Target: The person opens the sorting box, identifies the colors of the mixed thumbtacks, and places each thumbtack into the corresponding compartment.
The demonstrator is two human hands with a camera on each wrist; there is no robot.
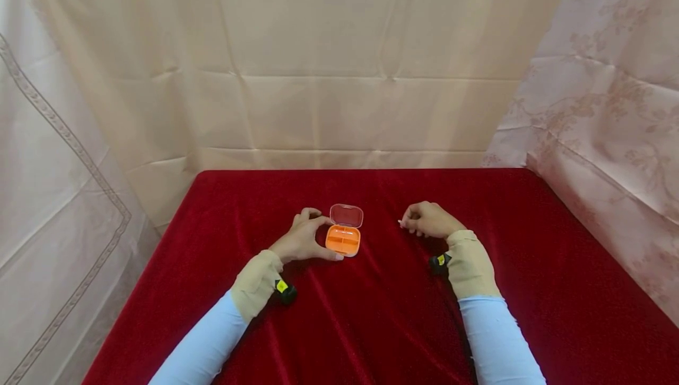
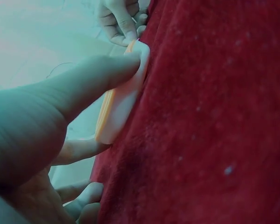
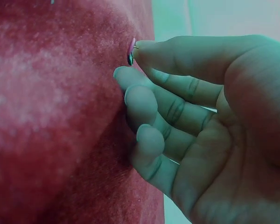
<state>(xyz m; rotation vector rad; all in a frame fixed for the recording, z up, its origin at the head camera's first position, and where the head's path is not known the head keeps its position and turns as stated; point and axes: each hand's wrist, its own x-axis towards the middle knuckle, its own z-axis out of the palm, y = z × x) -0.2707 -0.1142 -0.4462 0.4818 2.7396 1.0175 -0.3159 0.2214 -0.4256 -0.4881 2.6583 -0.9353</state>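
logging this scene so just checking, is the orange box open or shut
Open: the orange box has its clear lid swung back on the far side, and its compartments show in the head view.

Piece [image 3: 131,52] in right grip [image 1: 432,220]: too small in head view to identify. Right index fingertip hidden behind thumb [image 3: 186,56]. Left wrist view: case's [image 2: 123,105] compartments hidden, left grip [image 1: 302,239] covers part of its side. Head view: bottom edge cuts sleeves [image 1: 204,341], tabletop [image 1: 371,320].
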